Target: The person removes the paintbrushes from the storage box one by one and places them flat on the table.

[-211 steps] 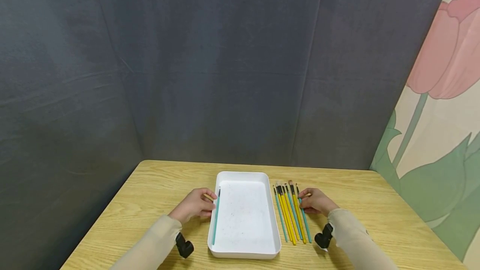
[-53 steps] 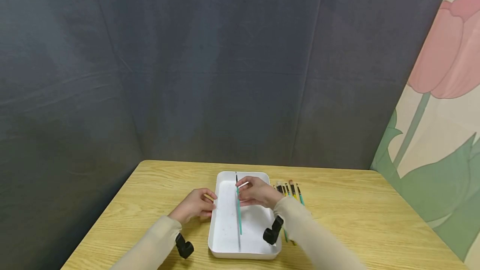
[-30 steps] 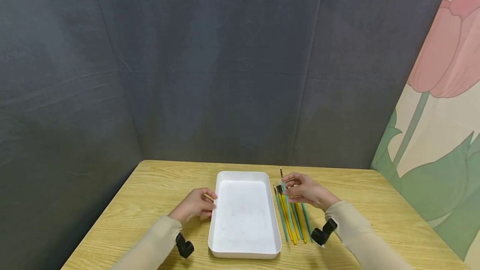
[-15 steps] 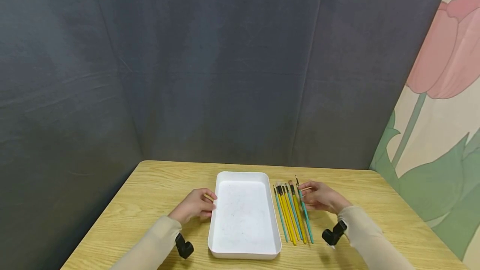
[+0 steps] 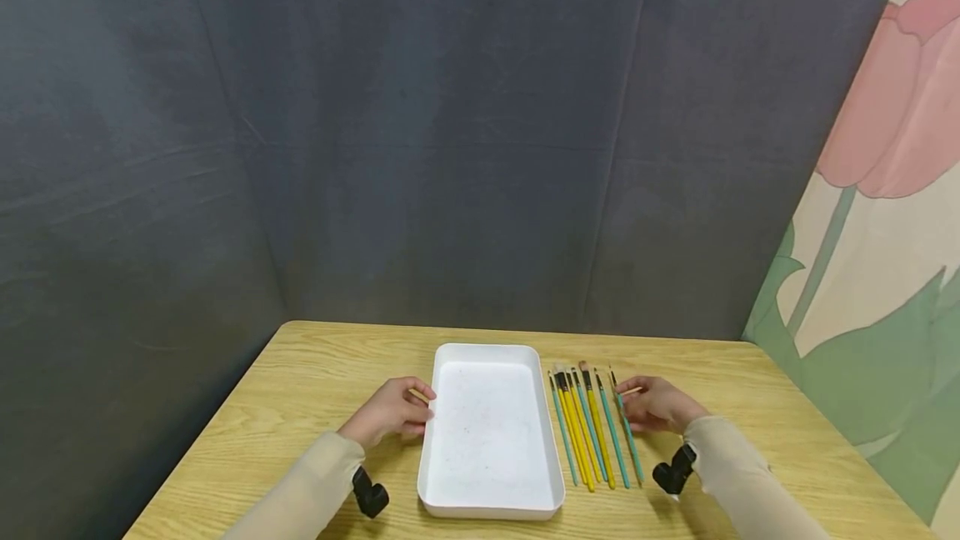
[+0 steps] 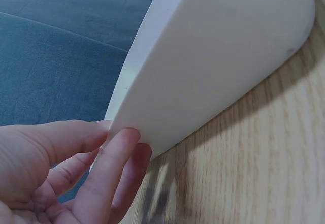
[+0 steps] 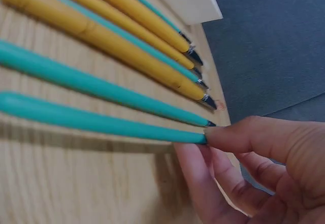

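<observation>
A shallow white tray (image 5: 491,444) lies on the table with nothing in it. At its left side my left hand (image 5: 390,411) holds the rim; in the left wrist view the thumb meets the tray edge (image 6: 134,71) and the fingers lie along the outer wall. My right hand (image 5: 658,403) pinches a slim teal paintbrush (image 5: 628,438) near its ferrule, at the right end of a row of brushes. Seen from the right wrist, thumb and fingers hide that brush's tip, while its teal handle (image 7: 101,125) runs close over the wood.
Several yellow and teal paintbrushes (image 5: 588,432) lie side by side right of the tray, bristles toward the back. The wooden table (image 5: 315,365) ends at a dark cloth backdrop (image 5: 450,148). A tulip-painted wall (image 5: 885,273) stands on the right.
The teal paintbrush from inside the tray's left edge was lifted out by my right hand, carried right over the other brushes and brought down beyond the row. My left hand stays at the tray.
</observation>
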`<action>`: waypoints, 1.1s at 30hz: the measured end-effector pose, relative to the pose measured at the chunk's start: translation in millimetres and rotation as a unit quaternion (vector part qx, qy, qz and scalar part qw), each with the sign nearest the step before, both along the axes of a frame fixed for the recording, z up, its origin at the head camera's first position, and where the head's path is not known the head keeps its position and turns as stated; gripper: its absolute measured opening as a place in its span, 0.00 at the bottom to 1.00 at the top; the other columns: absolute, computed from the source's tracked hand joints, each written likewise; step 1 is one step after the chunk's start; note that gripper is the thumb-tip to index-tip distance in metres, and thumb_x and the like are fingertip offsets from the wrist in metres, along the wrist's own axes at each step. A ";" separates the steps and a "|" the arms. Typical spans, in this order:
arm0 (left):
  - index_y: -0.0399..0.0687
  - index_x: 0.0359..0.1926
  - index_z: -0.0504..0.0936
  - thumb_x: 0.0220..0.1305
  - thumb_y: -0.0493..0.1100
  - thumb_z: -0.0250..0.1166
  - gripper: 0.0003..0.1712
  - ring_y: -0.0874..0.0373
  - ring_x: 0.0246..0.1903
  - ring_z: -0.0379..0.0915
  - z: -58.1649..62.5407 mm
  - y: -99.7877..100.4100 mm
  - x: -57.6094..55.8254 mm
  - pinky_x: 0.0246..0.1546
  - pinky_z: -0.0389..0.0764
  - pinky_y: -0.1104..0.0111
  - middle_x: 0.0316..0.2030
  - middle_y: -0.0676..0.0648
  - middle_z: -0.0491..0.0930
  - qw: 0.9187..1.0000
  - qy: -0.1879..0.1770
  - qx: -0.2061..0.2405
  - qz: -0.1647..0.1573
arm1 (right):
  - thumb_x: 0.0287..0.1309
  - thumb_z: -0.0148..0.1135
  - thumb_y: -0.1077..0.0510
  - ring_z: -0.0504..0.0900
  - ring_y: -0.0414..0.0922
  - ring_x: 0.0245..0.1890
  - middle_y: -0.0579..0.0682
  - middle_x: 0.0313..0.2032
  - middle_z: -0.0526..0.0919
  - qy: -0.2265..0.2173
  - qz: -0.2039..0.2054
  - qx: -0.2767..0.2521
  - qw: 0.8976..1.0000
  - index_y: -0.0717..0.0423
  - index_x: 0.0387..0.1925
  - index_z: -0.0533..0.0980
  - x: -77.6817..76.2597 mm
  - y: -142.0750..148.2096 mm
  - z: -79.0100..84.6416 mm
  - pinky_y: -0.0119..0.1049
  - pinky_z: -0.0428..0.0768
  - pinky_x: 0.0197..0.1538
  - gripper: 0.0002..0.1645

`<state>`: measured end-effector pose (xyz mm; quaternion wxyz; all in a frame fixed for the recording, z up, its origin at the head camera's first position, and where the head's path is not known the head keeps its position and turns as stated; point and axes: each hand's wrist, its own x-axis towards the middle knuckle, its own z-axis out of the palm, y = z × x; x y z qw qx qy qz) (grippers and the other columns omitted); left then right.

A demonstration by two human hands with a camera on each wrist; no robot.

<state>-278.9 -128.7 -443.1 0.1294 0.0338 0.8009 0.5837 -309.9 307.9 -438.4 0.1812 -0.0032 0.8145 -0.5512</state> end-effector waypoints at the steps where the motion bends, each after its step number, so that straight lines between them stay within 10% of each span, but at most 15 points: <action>1: 0.32 0.48 0.75 0.58 0.29 0.65 0.16 0.57 0.27 0.75 0.0 0.0 0.1 0.28 0.82 0.68 0.34 0.42 0.74 1.000 0.000 -0.001 -0.001 | 0.55 0.56 0.72 0.75 0.40 0.26 0.54 0.38 0.73 -0.001 0.001 0.002 1.000 0.72 0.56 0.64 0.1 0.0 -1.4 0.35 0.83 0.32 0.25; 33: 0.33 0.48 0.75 0.58 0.30 0.66 0.16 0.56 0.27 0.75 1.2 2.6 -0.6 0.28 0.82 0.67 0.33 0.42 0.74 1.000 -0.002 -0.010 0.011 | 0.49 0.64 0.73 0.77 0.40 0.23 0.51 0.30 0.75 0.015 -0.036 0.048 0.998 0.67 0.48 0.72 -1.7 -12.0 -8.5 0.34 0.82 0.27 0.21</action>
